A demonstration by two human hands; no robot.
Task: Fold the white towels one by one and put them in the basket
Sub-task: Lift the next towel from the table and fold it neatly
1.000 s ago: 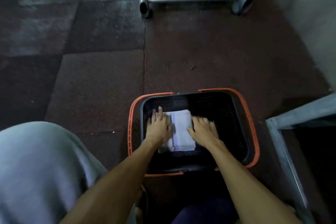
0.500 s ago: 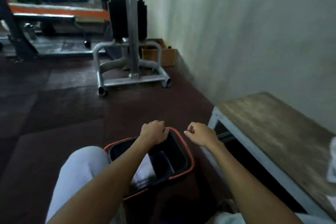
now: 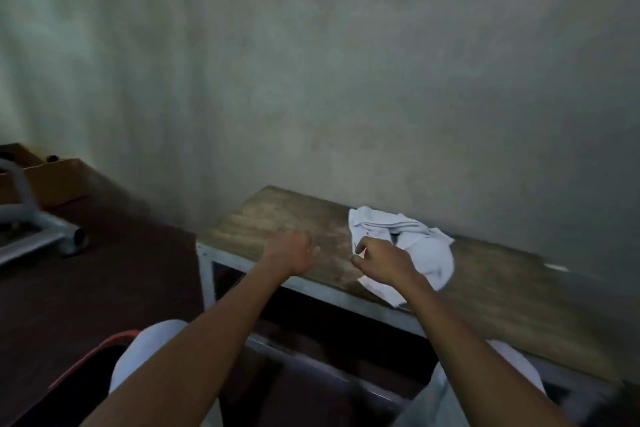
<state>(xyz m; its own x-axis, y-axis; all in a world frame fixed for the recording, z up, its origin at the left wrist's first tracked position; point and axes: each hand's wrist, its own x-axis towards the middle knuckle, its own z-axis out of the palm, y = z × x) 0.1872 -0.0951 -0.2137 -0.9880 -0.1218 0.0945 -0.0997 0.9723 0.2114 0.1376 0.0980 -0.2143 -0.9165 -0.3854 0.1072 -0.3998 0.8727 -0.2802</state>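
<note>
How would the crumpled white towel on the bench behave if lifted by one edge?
The towel lies in soft bunched folds, so it would probably hang limp rather than hold its shape. It looks thin, so likely light. It lies on the rough wooden bench, where a push would likely bunch it rather than slide it.

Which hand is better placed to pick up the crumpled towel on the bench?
Right. The right hand is already at the near edge of the towel, fingers curled toward it. The left hand is over bare bench, off to the towel's left.
</note>
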